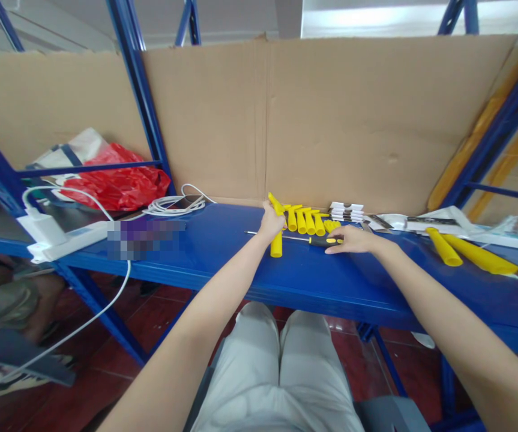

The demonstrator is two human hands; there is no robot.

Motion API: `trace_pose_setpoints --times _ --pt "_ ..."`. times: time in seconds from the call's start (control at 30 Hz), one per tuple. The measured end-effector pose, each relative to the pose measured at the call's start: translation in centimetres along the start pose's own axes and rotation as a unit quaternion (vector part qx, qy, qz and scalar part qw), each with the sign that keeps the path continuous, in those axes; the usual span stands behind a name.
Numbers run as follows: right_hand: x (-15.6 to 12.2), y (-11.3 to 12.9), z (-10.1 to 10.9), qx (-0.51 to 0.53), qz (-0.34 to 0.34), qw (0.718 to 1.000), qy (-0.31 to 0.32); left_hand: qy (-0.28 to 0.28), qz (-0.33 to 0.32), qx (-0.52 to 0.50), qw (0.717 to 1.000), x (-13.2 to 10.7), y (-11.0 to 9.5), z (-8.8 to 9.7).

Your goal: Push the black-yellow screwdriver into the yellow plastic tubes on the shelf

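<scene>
Far left on the blue bench [222, 259] there's a white power strip [81, 240], with a crumpled red plastic bag [114, 180] behind it and a coil of white cable [175, 205] just beside the bag. All of that is well apart from the hands.

Around the middle, the left hand [273, 223] is closed around a yellow piece [276, 246], roughly upright, its round end poking out below the fist and its narrow tip above. Looks like moulded plastic to me, so I'd bet light, fairly stiff, maybe a bit slick, not really fragile. I'd take it round the body like that; the thin tip seems the part most likely to bend.

Just right of it, a row of similar yellow pieces [306, 221] stands close together. In front of them is a screwdriver [325, 241], its thin shaft pointing left towards that fist. Can't tell whether shaft and yellow piece touch. Probably heavier at the handle, rigid all through, so the fat black-and-yellow grip is the place to hold it.

The right hand [355, 240] is apart from the left, fingers and thumb at the handle's end; I can't tell if they're actually clamped. Further right, two more yellow tubes [479, 255] lie on the bench.
</scene>
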State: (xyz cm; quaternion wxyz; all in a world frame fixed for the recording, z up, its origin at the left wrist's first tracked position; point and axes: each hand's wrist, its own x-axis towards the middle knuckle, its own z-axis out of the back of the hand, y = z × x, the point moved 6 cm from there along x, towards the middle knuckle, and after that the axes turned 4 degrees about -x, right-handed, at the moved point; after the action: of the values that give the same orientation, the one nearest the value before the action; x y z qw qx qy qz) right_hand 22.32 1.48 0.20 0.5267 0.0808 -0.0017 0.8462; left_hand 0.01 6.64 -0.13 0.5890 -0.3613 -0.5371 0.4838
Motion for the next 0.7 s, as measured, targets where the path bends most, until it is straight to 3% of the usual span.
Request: trace_pose_setpoints --times 0.13,0.3,0.5,0.7 --pt "0.0 0.8 0.2 -0.049 0.023 0.999 -0.004 -0.009 -0.023 0.024 0.999 0.1 -0.1 0.2" --pt "-0.6 0.1 2.2 -0.137 0.016 0.982 -0.128 0.002 -0.027 0.030 0.999 0.3 0.2 -0.2" --pt "-2.9 -1.4 5.5 -0.209 -0.022 0.920 -0.332 0.009 -0.029 0.035 0.999 0.7 0.6 -0.6" --pt "-5.2 -1.9 7.9 -0.211 -0.078 0.867 -0.445 0.011 -0.024 0.046 0.999 0.8 0.8 -0.6"
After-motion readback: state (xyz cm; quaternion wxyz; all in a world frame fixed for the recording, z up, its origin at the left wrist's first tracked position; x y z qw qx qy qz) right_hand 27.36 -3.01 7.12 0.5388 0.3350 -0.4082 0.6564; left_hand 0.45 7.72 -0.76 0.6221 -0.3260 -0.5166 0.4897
